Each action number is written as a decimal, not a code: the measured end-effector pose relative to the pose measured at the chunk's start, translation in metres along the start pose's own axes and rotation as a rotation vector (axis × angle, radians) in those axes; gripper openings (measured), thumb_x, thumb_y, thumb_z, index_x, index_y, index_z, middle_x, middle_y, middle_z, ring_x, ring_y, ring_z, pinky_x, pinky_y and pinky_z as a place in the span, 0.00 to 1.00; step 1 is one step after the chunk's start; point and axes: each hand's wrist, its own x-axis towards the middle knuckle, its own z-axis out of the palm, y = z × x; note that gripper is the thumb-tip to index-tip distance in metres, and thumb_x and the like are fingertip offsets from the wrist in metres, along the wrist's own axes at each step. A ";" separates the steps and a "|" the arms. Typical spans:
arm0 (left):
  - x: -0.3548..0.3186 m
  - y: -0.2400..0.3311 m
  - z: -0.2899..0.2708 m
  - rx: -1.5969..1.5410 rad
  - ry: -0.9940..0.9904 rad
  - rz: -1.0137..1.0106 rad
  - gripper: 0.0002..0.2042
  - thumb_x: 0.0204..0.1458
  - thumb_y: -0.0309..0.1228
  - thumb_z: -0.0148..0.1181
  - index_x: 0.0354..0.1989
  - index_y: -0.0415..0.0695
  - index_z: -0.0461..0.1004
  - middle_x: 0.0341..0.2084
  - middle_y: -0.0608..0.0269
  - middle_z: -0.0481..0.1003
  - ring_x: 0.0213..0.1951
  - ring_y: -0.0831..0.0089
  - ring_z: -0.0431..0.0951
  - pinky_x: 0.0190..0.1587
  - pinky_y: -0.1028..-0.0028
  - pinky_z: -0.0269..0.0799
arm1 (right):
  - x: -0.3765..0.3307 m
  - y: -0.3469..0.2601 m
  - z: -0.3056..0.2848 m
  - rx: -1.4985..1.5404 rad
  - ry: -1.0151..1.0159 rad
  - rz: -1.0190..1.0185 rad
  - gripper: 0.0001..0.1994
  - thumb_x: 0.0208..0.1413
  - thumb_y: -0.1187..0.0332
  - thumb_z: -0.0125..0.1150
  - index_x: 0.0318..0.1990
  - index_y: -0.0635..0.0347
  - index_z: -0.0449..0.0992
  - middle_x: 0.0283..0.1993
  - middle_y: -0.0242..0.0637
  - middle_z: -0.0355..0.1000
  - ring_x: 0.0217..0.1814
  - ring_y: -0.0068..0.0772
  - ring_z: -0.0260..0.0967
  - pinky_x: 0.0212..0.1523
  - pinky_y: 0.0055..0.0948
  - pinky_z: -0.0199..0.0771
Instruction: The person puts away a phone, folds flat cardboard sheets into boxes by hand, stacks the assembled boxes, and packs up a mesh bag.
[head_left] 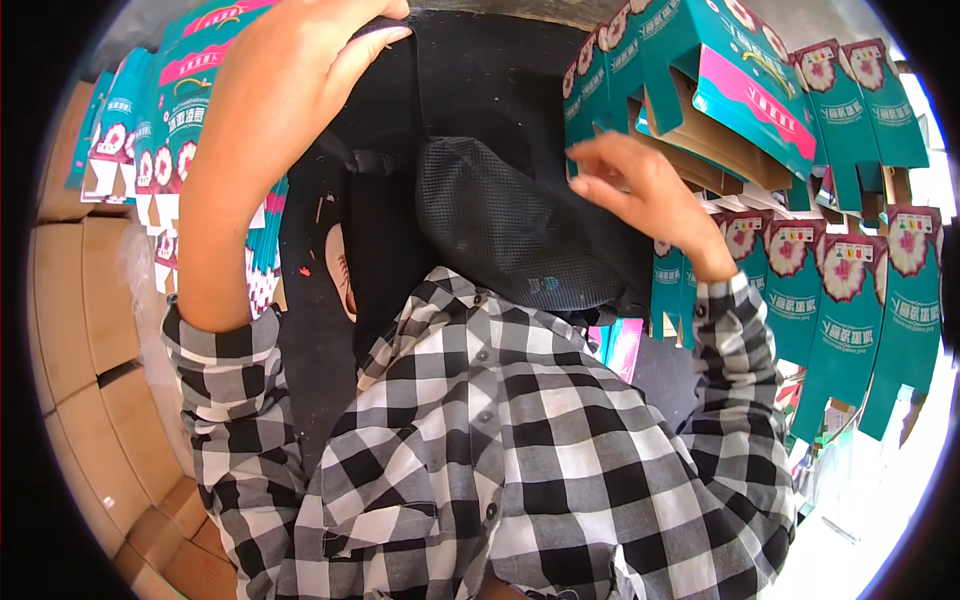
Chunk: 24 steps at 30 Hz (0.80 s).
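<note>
— Nearest the lens was what, exactly?

— Checked shirt (480, 470), black and white, filling everything below the black mesh pouch (515, 225). That pouch was my landmark: a rounded dark mesh thing hanging just above the collar, close under the camera. I think it was part of the head rig or a bag strapped to it, though the view was too tight for me to be sure.

— And your hands?

— Both were raised. My left hand (290, 75) was up and to the left of the pouch, fingers curled over the top edge of a black padded piece (390, 40), gripping it. I'd say I held it that way to steady or shift whatever sat on my head. My right hand (640, 190) was just right of the pouch, fingers (600, 160) loosely spread and bent, touching or almost touching the pouch's upper right edge; it clasped nothing that I could make out.

— What lay around you?

— Right of the pouch, teal cartons (850, 290) with pink flower prints stood folded flat in rows, with more piled above, one showing its brown inner flap (700, 130). Left of the pouch, another stack of teal and pink flat cartons (150, 130) leaned, and beyond them plain brown boxes (90, 330). Under the pouch, dark floor (310, 330) showed beside my sleeve.
</note>
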 end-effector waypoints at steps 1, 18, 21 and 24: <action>-0.003 0.003 -0.005 0.043 -0.009 -0.031 0.07 0.49 0.25 0.57 0.37 0.41 0.73 0.32 0.58 0.71 0.34 0.63 0.73 0.38 0.74 0.67 | 0.017 -0.008 0.002 -0.010 0.000 -0.063 0.19 0.50 0.59 0.63 0.45 0.62 0.71 0.32 0.39 0.68 0.31 0.31 0.69 0.32 0.27 0.70; -0.058 0.120 0.030 -0.480 -0.088 0.060 0.16 0.41 0.31 0.64 0.40 0.41 0.73 0.39 0.56 0.72 0.39 0.57 0.73 0.43 0.63 0.68 | 0.115 -0.031 0.050 0.368 -0.242 -0.185 0.17 0.50 0.54 0.63 0.34 0.60 0.75 0.28 0.34 0.70 0.29 0.24 0.71 0.31 0.24 0.71; -0.075 0.140 0.089 -0.894 -0.890 -0.058 0.19 0.48 0.39 0.59 0.42 0.35 0.70 0.40 0.46 0.71 0.41 0.56 0.73 0.45 0.64 0.67 | 0.112 -0.033 0.048 0.385 -0.281 -0.180 0.16 0.49 0.56 0.64 0.35 0.61 0.75 0.28 0.33 0.72 0.28 0.23 0.71 0.30 0.23 0.71; -0.123 0.179 0.180 -0.981 -0.689 -0.165 0.28 0.52 0.46 0.54 0.45 0.27 0.66 0.42 0.39 0.70 0.45 0.54 0.72 0.46 0.65 0.67 | 0.115 -0.037 0.053 0.401 -0.349 -0.211 0.16 0.48 0.57 0.65 0.35 0.62 0.75 0.26 0.32 0.72 0.28 0.23 0.70 0.30 0.22 0.71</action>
